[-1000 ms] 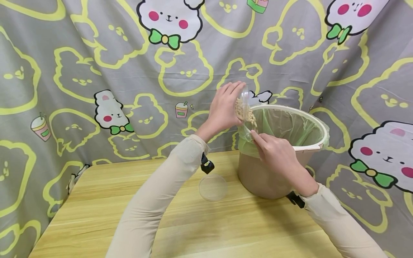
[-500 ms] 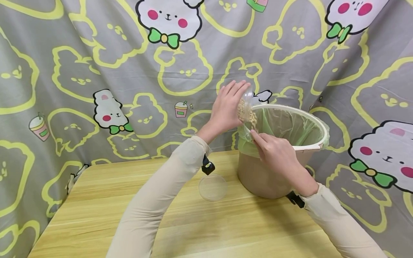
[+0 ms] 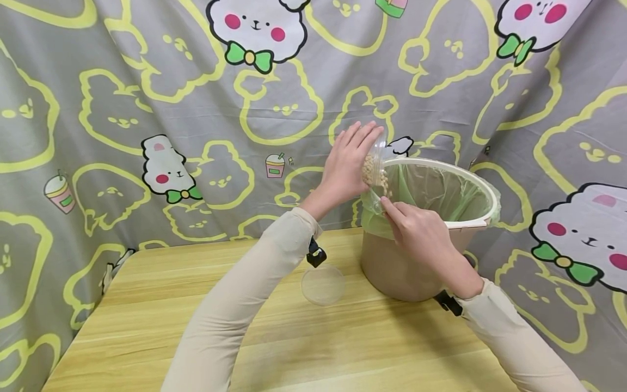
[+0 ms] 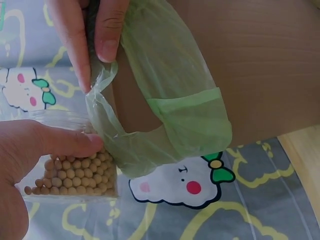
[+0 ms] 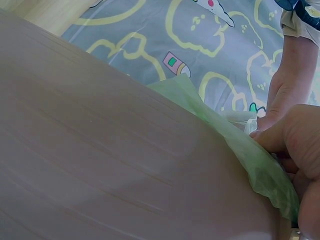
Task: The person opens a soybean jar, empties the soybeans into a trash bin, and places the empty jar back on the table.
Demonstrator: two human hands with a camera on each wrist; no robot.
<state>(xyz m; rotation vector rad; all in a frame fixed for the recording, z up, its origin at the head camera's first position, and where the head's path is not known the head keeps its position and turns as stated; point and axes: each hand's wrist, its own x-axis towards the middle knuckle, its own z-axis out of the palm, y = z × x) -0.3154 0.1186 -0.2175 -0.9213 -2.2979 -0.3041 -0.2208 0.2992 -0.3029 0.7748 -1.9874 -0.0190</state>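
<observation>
My left hand [image 3: 344,163] grips a clear plastic jar [image 3: 380,146], tipped on its side at the left rim of a waste bin [image 3: 404,269]. Pale round beans, like soybeans [image 4: 75,177], lie in the jar, and some are at its mouth, over the bin. In the left wrist view, the thumb of that hand presses on the jar's side. A thin green bin bag [image 3: 376,224] lines the bin and folds over the rim. My right hand [image 3: 421,233] pinches the bag's edge there, just below the jar's mouth.
A round clear lid [image 3: 323,286] lies flat on the wooden table [image 3: 196,305], left of the bin. Behind the table hangs a grey patterned curtain [image 3: 274,201], which also runs along both sides. Both wrists carry black camera mounts [image 3: 315,253].
My left hand has shifted slightly right with the jar, which is tipped a little more. Beans have moved out through its mouth, and fewer show inside. The right hand keeps its place.
</observation>
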